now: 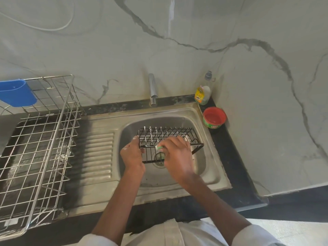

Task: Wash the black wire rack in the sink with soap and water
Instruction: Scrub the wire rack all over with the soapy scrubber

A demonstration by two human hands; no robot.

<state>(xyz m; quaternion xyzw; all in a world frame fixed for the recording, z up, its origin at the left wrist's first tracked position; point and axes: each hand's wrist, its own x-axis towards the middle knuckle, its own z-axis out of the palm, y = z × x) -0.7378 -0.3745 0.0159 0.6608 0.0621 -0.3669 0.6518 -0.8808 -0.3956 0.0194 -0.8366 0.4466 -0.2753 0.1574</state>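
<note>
Head camera: over the steel sink (211,121), a person's left hand (132,154) grips the left end of the black wire rack (166,134), fingers curled round its frame, holding it above the drain. Right hand (177,153) pinches a green scrubber (159,148) against the sudsy wires. Soap tub (214,117) and bottle (203,91) stand on the desk.

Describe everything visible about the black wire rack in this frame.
The black wire rack is a small rectangular basket of thin dark metal wires, with white suds on its left bars. It is held tilted over the sink basin, above the drain. The left hand grips its left end; the right hand presses a green scrubber against it.
</note>
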